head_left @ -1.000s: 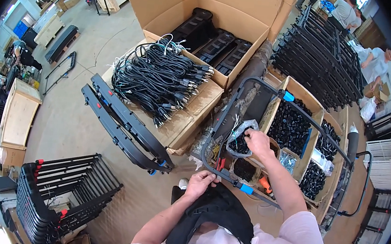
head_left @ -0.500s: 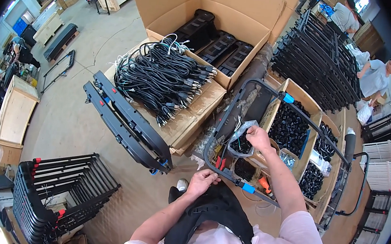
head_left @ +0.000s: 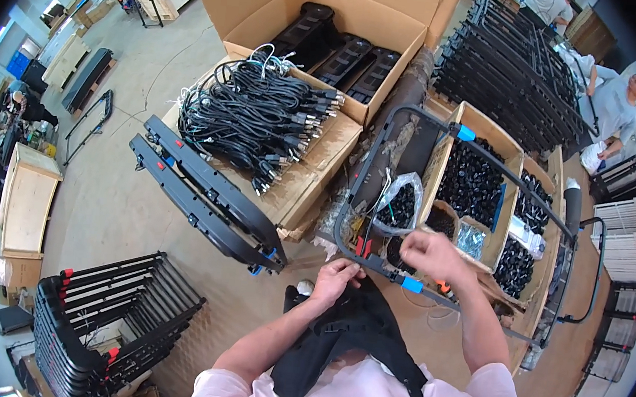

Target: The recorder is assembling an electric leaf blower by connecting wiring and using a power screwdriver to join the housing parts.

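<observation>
My left hand (head_left: 335, 282) is closed in a pinch beside the near left corner of a black tubular frame (head_left: 355, 191). Whatever its fingers hold is too small to make out. My right hand (head_left: 432, 253) hovers over the near side of the frame, its fingers pinched together; any small item in them is hidden. Just beyond it lies an open clear plastic bag (head_left: 398, 207) of small black parts. The frame carries a red piece (head_left: 363, 247) near that corner and a blue sleeve (head_left: 412, 285) on its near bar.
Cardboard bins of black parts (head_left: 475, 176) lie under the frame. Bundled black cables (head_left: 249, 114) rest on a carton to the left, before an open box (head_left: 398, 25) of black housings. Two curved black rails (head_left: 202, 194) jut out leftward. Stacked frames (head_left: 119, 317) stand at lower left. A person (head_left: 614, 106) is far right.
My right hand has come back from the plastic bag toward my left hand, and the bag now shows uncovered. My left hand stays near the frame's corner. The view has shifted slightly.
</observation>
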`<state>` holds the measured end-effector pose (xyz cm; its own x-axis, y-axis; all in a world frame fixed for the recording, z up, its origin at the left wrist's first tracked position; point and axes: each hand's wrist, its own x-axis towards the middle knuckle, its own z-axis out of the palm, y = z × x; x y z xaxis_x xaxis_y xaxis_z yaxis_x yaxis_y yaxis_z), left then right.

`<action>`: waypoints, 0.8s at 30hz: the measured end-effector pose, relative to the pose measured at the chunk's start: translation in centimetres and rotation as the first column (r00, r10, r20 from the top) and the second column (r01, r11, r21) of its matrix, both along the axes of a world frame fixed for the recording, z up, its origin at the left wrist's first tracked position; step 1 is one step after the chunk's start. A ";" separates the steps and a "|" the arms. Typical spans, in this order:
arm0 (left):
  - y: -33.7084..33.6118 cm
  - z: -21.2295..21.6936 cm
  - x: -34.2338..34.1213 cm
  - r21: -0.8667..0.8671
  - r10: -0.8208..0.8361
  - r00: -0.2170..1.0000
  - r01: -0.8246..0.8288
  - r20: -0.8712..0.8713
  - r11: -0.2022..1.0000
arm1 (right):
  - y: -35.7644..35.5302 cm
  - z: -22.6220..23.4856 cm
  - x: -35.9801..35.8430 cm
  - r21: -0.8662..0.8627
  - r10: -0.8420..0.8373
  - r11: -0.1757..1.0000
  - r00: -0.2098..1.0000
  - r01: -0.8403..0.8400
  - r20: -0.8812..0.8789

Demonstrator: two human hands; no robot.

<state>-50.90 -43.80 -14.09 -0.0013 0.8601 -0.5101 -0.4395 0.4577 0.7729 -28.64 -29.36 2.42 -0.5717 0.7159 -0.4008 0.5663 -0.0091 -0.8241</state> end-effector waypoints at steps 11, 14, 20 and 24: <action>-0.5 -2.3 1.4 -0.017 0.169 0.978 -0.169 0.121 0.986 | -10.2 -5.1 -9.4 0.512 0.044 0.859 0.998 -0.012 -0.049; -0.5 -1.5 1.0 -0.056 0.178 0.974 -0.171 0.141 0.984 | -9.5 -4.1 -9.4 0.128 -0.062 0.990 0.998 0.062 -0.001; -0.5 -2.8 0.9 -0.003 0.123 0.981 -0.123 0.151 0.992 | -9.7 -6.6 -8.5 0.142 -0.040 0.989 0.998 0.047 -0.057; -0.5 -2.6 1.0 -0.014 0.157 0.978 -0.157 0.138 0.988 | -9.4 -6.2 -8.1 0.061 0.017 0.998 0.999 -0.015 -0.041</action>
<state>-49.90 -44.26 -16.66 -0.0656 0.8533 -0.5173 -0.6084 0.3766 0.6985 -36.77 -38.80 -3.75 -0.5985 0.7289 -0.3324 0.5311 0.0503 -0.8458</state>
